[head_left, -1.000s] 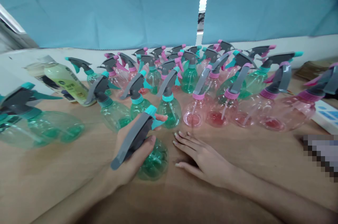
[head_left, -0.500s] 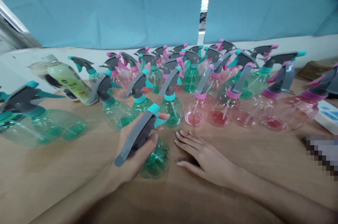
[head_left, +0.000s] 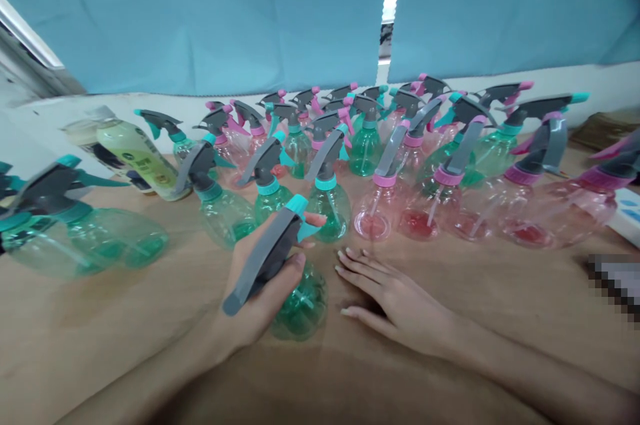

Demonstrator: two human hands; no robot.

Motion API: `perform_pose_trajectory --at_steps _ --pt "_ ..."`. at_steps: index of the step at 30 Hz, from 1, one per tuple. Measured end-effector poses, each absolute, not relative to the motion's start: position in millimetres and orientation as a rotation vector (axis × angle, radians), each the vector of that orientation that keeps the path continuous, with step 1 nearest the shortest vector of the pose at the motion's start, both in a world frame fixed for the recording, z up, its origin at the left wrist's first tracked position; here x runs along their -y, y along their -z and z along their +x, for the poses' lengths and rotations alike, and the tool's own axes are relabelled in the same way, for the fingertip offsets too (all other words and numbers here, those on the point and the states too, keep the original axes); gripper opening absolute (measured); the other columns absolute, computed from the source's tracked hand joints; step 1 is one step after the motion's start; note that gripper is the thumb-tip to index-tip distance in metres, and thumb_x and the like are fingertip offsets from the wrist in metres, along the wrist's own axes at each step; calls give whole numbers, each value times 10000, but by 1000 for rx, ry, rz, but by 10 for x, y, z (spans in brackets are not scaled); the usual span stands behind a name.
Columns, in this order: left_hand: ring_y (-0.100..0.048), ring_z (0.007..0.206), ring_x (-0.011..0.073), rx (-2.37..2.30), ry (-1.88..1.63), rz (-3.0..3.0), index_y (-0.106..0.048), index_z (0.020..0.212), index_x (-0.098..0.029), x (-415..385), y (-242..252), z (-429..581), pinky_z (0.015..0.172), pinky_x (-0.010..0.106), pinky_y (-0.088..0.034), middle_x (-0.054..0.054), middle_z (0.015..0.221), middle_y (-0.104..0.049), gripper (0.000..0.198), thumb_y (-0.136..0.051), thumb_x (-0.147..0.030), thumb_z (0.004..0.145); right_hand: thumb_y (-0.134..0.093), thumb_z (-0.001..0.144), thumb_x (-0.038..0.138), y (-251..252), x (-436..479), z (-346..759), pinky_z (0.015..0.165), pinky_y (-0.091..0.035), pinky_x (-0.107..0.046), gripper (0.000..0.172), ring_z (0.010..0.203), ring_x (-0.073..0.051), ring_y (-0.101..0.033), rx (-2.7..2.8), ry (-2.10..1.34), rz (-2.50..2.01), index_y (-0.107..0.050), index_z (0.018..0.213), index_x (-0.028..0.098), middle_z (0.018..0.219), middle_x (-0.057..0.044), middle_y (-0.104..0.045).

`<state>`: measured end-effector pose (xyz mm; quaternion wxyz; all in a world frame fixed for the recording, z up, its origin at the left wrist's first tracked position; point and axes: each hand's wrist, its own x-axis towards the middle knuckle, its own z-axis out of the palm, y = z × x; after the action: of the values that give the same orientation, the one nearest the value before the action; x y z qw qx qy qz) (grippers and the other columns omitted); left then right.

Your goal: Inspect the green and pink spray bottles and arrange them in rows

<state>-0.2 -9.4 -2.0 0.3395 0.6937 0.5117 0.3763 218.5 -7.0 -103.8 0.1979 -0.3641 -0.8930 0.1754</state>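
Observation:
My left hand (head_left: 267,285) is wrapped round the neck of a green spray bottle (head_left: 303,305) with a grey trigger head and a teal nozzle. The bottle's base appears to be on the table, and the nozzle points away from me. To its right, my right hand (head_left: 395,295) lies palm down with fingers stretched out, holding nothing. Just beyond the hands stand a green spray bottle with a teal collar (head_left: 330,211) and a pink spray bottle (head_left: 373,215). The left palm and the held bottle's neck are partly hidden.
Several green and pink spray bottles fill the back of the wooden table (head_left: 210,298). More green ones (head_left: 115,238) stand at left. A yellow-green labelled bottle (head_left: 143,155) leans at back left. At right are a blurred-out flat object (head_left: 617,278) and a white-and-blue box (head_left: 627,211).
The whole view has shifted slightly, so everything appears a little further right. My left hand keeps its hold on the spray bottle, and my right hand stays flat on the table.

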Motion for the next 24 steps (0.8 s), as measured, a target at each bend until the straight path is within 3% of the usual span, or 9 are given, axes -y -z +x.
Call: perform_pose_trajectory --at_steps 5,9,11,16,24 --pt "-606 641 192 -1323 -964 1798 -592 1193 -291 104 0 17 661 337 -512 -4 851 -672 388 -541 -287 808 -502 938 486 1062 72 2194 1155 -297 -476 591 1399 -255 -340 2468 -517 -1015 -434 1432 168 1486 -95 -422" --pt "-587 561 187 -1311 -962 1782 -592 1192 -288 102 -12 16 587 325 -494 -21 724 -649 397 -544 -316 799 -496 940 494 1080 72 2198 1149 -303 -484 591 1395 -257 -346 2450 -521 -1003 -411 1446 201 1489 -87 -416" --pt "-618 604 197 -1309 -965 1775 -594 1189 -287 100 -11 20 604 326 -504 -13 758 -674 397 -549 -320 796 -492 941 498 1084 71 2200 1152 -297 -484 596 1397 -255 -344 2448 -521 -1000 -396 1455 211 1494 -79 -408" --pt "-653 950 229 -1328 -1049 1745 -635 1096 -273 116 -15 51 868 356 -497 23 1145 -676 327 -576 -296 776 -493 942 493 1061 66 2197 1156 -292 -473 602 1398 -250 -342 2463 -525 -1009 -400 1452 186 1490 -80 -414" --pt "-685 920 238 -1324 -1058 1778 -652 1035 -252 98 11 21 821 360 -544 31 1057 -714 268 -589 -275 775 -467 945 521 1041 71 2202 1159 -283 -466 613 1406 -246 -325 2480 -518 -1024 -407 1447 174 1494 -86 -406"
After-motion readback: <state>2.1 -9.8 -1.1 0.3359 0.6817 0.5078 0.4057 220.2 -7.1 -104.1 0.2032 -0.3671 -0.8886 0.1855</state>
